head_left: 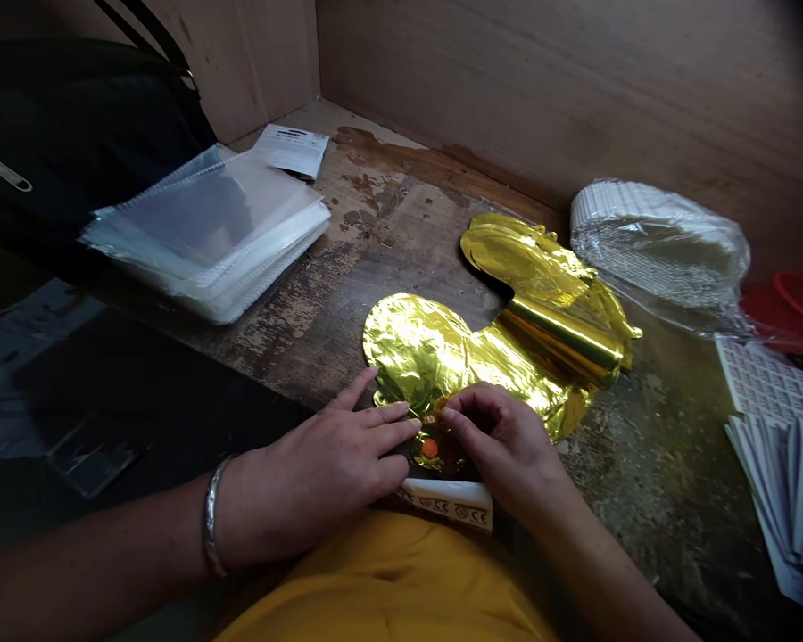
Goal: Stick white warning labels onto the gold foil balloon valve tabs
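A gold foil balloon [428,352] lies flat on a worn wooden desk [294,330]. The left hand [321,473] rests beside it, fingers [388,437] nearly straight and touching the foil, gripping nothing. The right hand [501,446] pinches a folded foil tab with an orange dot [429,448]. Below, a white strip [445,504] shows printed CE marks.

Glossy gold foil balloon [415,348], rough worn wood tabletop [401,241], clear plastic sleeves [207,236]
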A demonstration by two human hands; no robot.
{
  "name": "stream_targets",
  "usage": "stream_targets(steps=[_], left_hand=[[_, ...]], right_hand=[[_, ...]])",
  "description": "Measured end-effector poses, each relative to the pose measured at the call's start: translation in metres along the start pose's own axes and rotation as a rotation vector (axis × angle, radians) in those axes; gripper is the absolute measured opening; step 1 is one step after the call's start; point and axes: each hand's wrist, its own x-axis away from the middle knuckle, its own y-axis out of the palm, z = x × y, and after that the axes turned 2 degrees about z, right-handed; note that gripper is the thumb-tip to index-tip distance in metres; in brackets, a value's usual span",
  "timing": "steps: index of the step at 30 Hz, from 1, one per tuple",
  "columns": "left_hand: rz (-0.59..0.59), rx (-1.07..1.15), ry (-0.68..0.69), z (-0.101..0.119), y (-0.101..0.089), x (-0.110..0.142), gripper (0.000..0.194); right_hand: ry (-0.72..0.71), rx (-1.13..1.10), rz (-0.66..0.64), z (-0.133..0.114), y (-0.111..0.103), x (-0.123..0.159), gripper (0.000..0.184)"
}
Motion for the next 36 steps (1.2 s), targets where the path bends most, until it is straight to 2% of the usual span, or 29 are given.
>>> stream_targets(steps=[9,14,16,23,25,26,29,30,32,36], left_hand=[[0.042,0.012,0.01,-0.001,0.002,-0.001,0.011],[0.172,-0.001,0.041,-0.005,0.012,0.0,0.011],[0.181,-0.01,0.046,-0.006,0.015,0.0,0.011],[0.162,-0.014,0.044,-0.007,0.015,0.002,0.009],[0.16,-0.009,0.043,-0.007,0.015,0.002,0.009],[0.156,-0.005,0.043,-0.007,0.014,0.002,0.008],[0.133,0.009,0.045,-0.007,0.011,0.0,0.007],[0.122,0.011,0.044,-0.006,0.009,0.0,0.008],[0.11,0.014,0.044,-0.006,0.005,-0.002,0.009],[0.099,0.033,0.027,-0.007,0.003,-0.001,0.008]], right_hand=[[0.041,0.062,-0.015,-0.001,0.0,-0.001,0.018],[0.088,0.106,-0.043,0.001,0.001,-0.001,0.019],[0.096,0.136,-0.039,0.001,0.002,-0.002,0.02],[-0.029,0.341,0.022,-0.003,0.004,-0.003,0.017],[-0.041,0.411,0.069,-0.004,0.003,-0.001,0.011],[-0.026,0.423,0.092,-0.004,0.003,-0.001,0.012],[0.026,0.449,0.139,-0.001,0.002,-0.001,0.041],[0.017,0.478,0.141,0.001,0.003,-0.002,0.045],[-0.037,0.549,0.158,0.006,0.006,-0.006,0.041],[-0.186,0.591,0.289,0.017,0.008,-0.012,0.013]])
